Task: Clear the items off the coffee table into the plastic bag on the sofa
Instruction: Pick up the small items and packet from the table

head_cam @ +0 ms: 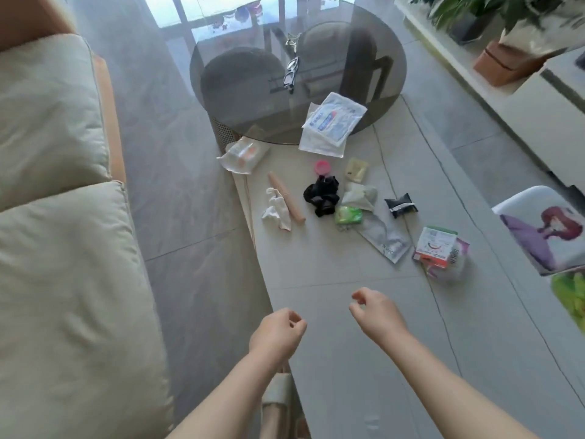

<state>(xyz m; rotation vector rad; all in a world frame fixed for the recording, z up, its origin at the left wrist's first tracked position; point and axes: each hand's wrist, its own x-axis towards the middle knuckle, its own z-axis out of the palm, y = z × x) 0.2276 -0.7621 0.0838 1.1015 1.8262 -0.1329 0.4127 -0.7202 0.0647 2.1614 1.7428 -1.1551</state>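
Note:
The pale stone coffee table (348, 359) carries scattered litter: a crumpled white tissue (277, 210), a tan stick (286, 198), a black scrunchie (322, 194), a pink lid (323, 167), a green packet (348, 215), a silver pouch (386, 239), a black packet (401, 205) and a red-and-white box (435, 247). White packets (330, 125) lie on the round dark glass table (247, 90) beyond. My left hand (277, 332) hovers over the table's near left edge, fingers curled, holding nothing. My right hand (375, 312) floats over the bare tabletop, fingers loosely curled, empty. No plastic bag is visible.
A cream sofa (63, 248) fills the left side, with a strip of grey floor between it and the table. Glasses (291, 71) rest on the glass table. A printed cushion or chair (544, 229) sits at the right edge, and potted plants (506, 33) stand at the far right.

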